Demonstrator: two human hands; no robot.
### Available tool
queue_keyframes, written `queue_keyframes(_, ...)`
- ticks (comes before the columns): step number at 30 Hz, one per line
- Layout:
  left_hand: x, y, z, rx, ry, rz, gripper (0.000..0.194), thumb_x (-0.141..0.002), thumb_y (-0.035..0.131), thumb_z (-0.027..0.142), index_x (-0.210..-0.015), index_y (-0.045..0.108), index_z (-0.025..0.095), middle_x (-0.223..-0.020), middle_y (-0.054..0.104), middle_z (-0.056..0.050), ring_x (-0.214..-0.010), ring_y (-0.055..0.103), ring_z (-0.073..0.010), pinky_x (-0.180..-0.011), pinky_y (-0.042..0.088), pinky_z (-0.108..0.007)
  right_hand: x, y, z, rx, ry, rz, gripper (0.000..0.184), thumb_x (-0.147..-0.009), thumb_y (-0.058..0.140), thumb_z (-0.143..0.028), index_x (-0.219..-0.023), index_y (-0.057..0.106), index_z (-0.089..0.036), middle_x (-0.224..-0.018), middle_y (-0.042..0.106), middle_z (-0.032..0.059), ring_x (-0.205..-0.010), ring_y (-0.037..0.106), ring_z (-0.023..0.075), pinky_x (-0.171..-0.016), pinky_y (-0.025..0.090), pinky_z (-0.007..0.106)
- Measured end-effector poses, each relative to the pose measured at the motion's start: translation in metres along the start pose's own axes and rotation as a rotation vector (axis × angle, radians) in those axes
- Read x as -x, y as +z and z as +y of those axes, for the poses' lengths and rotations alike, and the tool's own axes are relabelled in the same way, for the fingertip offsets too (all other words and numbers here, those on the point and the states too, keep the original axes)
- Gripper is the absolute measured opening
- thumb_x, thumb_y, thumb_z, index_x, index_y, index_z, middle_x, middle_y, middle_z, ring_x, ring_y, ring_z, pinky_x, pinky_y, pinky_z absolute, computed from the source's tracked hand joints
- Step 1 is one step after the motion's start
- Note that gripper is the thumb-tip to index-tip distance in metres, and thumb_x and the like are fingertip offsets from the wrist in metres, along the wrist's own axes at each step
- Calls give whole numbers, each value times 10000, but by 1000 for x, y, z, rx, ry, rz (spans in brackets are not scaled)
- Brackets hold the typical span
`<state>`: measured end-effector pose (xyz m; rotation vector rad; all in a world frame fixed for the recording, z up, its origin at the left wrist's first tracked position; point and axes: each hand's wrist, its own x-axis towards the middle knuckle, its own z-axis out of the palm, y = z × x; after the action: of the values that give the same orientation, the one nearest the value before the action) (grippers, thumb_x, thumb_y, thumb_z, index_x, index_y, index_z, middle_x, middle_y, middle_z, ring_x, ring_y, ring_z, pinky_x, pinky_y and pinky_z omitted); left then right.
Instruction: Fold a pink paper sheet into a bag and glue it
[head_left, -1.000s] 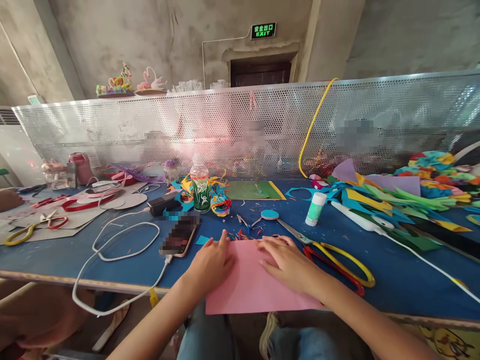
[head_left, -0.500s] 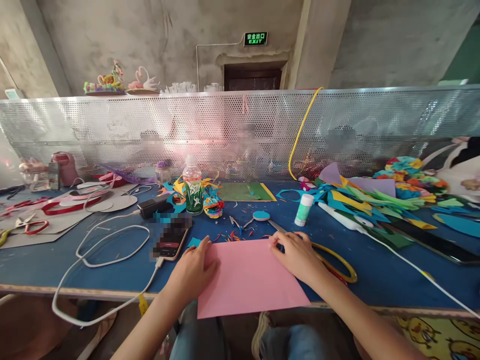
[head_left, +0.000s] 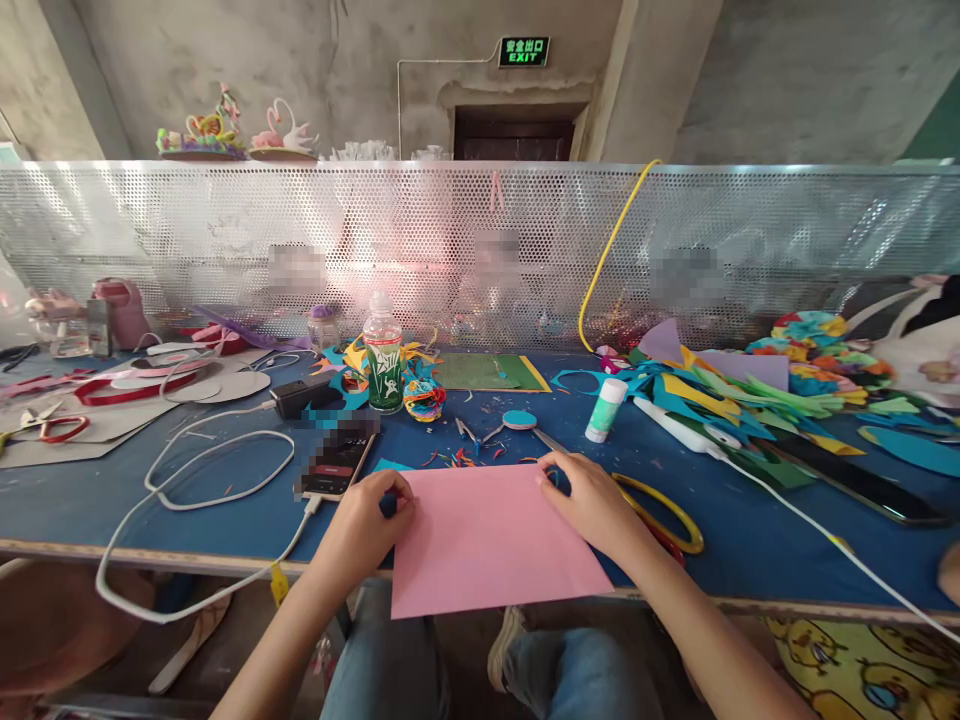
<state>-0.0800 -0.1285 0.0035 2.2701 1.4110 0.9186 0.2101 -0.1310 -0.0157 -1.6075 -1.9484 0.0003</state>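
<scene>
head view: where did the pink paper [head_left: 499, 545] sit?

low in the middle, toward six o'clock, with its near part jutting past the front edge of the blue table [head_left: 225, 520].

and the left hand [head_left: 369, 520]?

at the paper's ten o'clock corner. thumb and forefinger were pinched together on it.

the right hand [head_left: 589, 492]?

at the one o'clock corner, thumb and forefinger clamped on the paper there too. its other fingers were curled, partly hidden.

what lay around them, going by the paper as the dial's centre?

a phone [head_left: 341, 470] at ten, just beyond the left hand, with a white cable [head_left: 294, 545] plugged in. a bottle [head_left: 384, 375] stood at eleven, a glue stick [head_left: 606, 412] at one.

anything near the right hand?

scissors [head_left: 695, 532], partly covered by it, yellow handle toward three. a heap of coloured paper [head_left: 724, 403] lay at two, farther off.
</scene>
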Motion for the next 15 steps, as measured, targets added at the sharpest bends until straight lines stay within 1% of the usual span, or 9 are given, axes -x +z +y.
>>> queue_keyframes(1,0,-1,2,5,-24,10,80,-755,475,211,-699,529,189,-714,604,6,-683,559,-135,-647,431,-242,0,-2,0,-37,19,8,137,-776,437,-241,-847,550,-208,-906,649,62,-882,592,212,-783,422,339)
queue_keyframes(3,1,-2,4,17,-43,21,77,-748,498,219,-684,531,188,-678,595,18,-652,548,-127,-613,418,-229,1,-5,-1,-99,51,12,137,-785,433,-269,-828,550,-213,-896,655,57,-877,598,213,-776,431,335)
queue_keyframes(7,0,0,0,80,-31,-5,145,-780,515,239,-725,642,196,-780,667,3,-743,602,-136,-678,442,-223,2,-7,-2,-170,87,3,151,-794,437,-302,-822,558,-215,-898,663,51,-876,606,219,-779,439,344)
queue_keyframes(9,1,-1,-2,83,17,-20,198,-817,483,248,-786,673,199,-847,684,-15,-795,617,-144,-715,456,-231,2,-6,-1,-183,86,10,157,-800,440,-309,-825,563,-215,-892,667,51,-869,610,221,-774,445,347)
queue_keyframes(11,4,-3,1,45,126,-36,250,-852,428,241,-879,671,188,-919,682,-43,-860,617,-155,-762,466,-249,3,-5,1,-191,65,41,161,-805,444,-310,-831,569,-212,-891,671,56,-868,614,223,-773,451,351)
queue_keyframes(12,7,-6,4,15,208,-63,273,-862,402,229,-934,661,184,-964,675,-56,-905,610,-161,-799,464,-264,3,-4,1,-199,46,68,163,-810,446,-310,-836,572,-210,-897,672,60,-876,615,223,-780,453,352)
queue_keyframes(13,10,-9,9,-23,300,-109,285,-863,395,223,-991,646,184,-1013,663,-67,-951,599,-169,-835,458,-284,3,-5,1,-211,22,107,166,-817,446,-310,-841,574,-208,-904,673,64,-885,614,222,-786,455,350)
queue_keyframes(15,20,-14,20,-116,467,-232,304,-838,457,269,-1093,606,195,-1105,631,-78,-1017,572,-199,-893,438,-336,4,-9,-2,-240,-34,210,169,-833,442,-308,-856,577,-208,-914,670,69,-897,610,215,-794,459,343)
